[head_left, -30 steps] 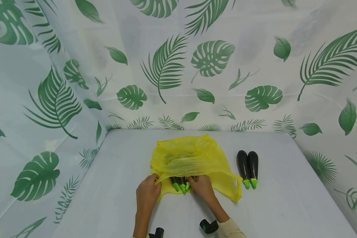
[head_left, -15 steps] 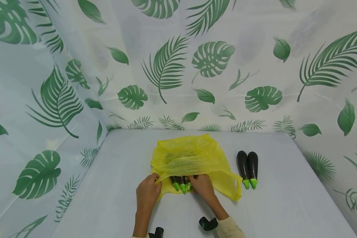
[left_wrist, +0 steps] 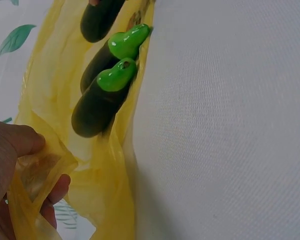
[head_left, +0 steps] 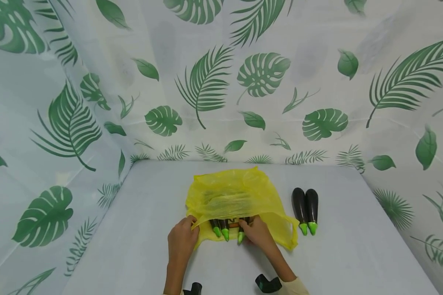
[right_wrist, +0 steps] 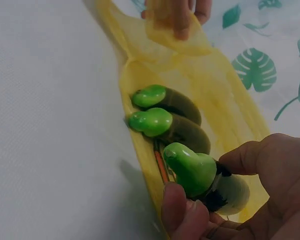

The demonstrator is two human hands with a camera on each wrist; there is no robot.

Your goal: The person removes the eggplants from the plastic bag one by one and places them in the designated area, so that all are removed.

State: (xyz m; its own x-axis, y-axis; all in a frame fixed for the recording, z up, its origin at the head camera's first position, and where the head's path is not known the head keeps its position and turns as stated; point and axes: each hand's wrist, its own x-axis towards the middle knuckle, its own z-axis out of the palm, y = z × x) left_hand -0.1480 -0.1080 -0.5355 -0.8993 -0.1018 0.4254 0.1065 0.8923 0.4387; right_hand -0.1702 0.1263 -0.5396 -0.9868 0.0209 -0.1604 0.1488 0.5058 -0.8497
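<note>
A yellow plastic bag [head_left: 236, 188] lies flat on the table, its mouth toward me. My left hand [head_left: 183, 237] pinches the left edge of that mouth and lifts it. Inside the mouth lie two dark eggplants [left_wrist: 97, 107] with bright green caps, side by side. At the right part of the opening my right hand [head_left: 259, 232] grips a third eggplant [right_wrist: 192, 172] near its green cap, thumb on one side and fingers on the other. This eggplant stands apart from the other two. The far ends of the eggplants are hidden under the bag.
Two more eggplants [head_left: 305, 209] lie side by side on the white table [head_left: 347, 254], right of the bag. A leaf-patterned sheet [head_left: 214, 82] hangs at the back and along both sides.
My right hand has shifted right and slightly toward me with the gripped eggplant, opening a gap from the other two. My left hand keeps its hold on the bag edge.
</note>
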